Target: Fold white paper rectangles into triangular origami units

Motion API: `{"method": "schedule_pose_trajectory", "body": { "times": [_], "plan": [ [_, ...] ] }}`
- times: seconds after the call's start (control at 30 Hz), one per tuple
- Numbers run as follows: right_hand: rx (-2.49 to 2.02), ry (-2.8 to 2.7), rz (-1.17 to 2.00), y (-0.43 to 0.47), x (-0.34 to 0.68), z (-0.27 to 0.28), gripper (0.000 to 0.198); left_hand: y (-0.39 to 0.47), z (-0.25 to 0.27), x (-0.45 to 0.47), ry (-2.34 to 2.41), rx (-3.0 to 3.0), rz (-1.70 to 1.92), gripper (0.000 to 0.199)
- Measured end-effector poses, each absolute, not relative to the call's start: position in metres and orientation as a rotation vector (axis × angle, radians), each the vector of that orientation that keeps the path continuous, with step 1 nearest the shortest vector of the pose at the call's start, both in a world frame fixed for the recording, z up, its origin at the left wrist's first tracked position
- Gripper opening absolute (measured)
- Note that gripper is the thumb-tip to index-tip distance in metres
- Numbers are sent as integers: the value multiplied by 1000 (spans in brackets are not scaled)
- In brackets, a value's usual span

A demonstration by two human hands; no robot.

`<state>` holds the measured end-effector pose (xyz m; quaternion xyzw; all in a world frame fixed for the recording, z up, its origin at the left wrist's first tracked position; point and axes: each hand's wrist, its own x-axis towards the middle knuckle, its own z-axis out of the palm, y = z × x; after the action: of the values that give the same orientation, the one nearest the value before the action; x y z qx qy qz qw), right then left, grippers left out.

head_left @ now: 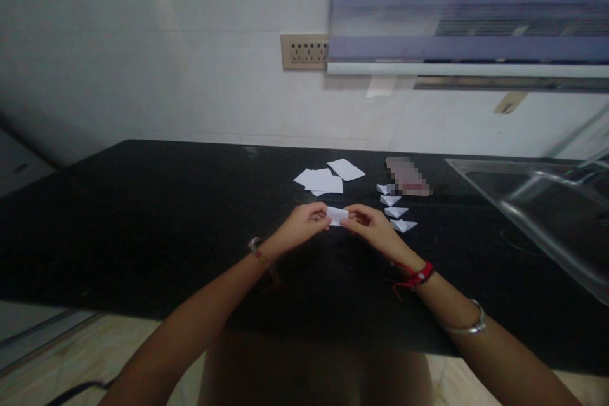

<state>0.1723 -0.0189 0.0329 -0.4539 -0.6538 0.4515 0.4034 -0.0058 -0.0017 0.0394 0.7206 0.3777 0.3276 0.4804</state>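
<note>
Between my two hands is a small folded piece of white paper point(337, 216), held up a little above the black countertop. My left hand point(307, 222) pinches its left end between thumb and fingers. The right end is pinched the same way by my right hand point(370, 224). Just beyond my hands lie several loose white paper sheets point(324, 183), partly overlapping. To the right of my right hand, several folded paper pieces point(394, 211) with pointed ends sit in a column.
A black countertop point(166, 222) runs across the view to the wall. A blurred-out flat pinkish object point(408, 176) lies behind the folded pieces. At the right is a metal sink point(547, 203) with a faucet. A socket panel point(305, 52) is on the wall.
</note>
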Motion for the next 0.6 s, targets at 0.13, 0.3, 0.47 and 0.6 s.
{"method": "schedule_pose_trajectory", "body": {
  "times": [0.13, 0.3, 0.47, 0.6],
  "plan": [
    [-1234, -1742, 1035, -17, 172, 26, 15, 1, 32, -7, 875, 1702, 774, 9],
    [-1220, -1778, 1017, -15, 175, 21, 32, 5, 21, -7, 947, 1642, 763, 26],
    [-1085, -2249, 614, -18, 180, 32, 29, 9, 22, -15, 993, 1810, 561, 20],
    [-1028, -2442, 490, -18, 178, 28, 16, 8, 20, -15, 1066, 2119, 530, 20]
  ]
}}
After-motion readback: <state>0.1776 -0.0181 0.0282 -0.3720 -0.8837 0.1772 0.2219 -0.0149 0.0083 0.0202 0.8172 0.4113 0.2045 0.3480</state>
